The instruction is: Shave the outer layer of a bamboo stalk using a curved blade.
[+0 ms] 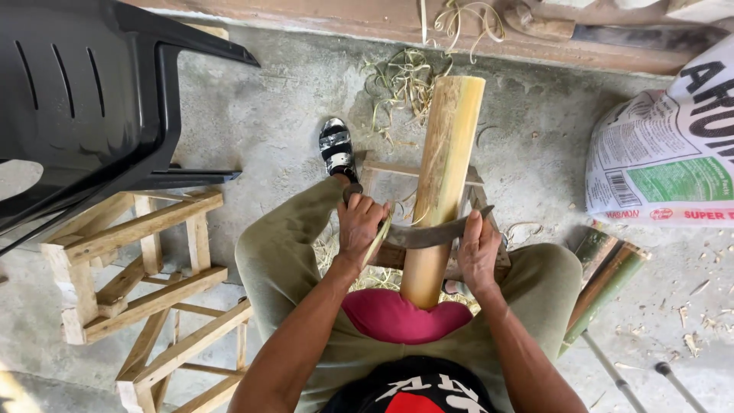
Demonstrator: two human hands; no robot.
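A thick yellow-green bamboo section point(445, 176) runs from my lap out over a small wooden stand point(382, 167). Its near end presses against a red pad point(397, 315) at my belly. A curved dark blade point(436, 232) lies across the bamboo. My left hand point(359, 226) grips the blade's handle end on the left of the bamboo, a strip of peeled skin beside it. My right hand point(479, 252) holds the blade's other end on the right. My foot in a black-and-white sandal point(337, 148) rests on the concrete beyond the left knee.
A black plastic chair point(84, 99) stands at upper left above rough wooden frames point(145, 283). A printed white sack point(665, 153) lies at right, with green bamboo pieces point(604, 283) beside my right thigh. Bamboo shavings point(401, 84) litter the concrete ahead. A wooden plank point(321, 19) lies along the far edge.
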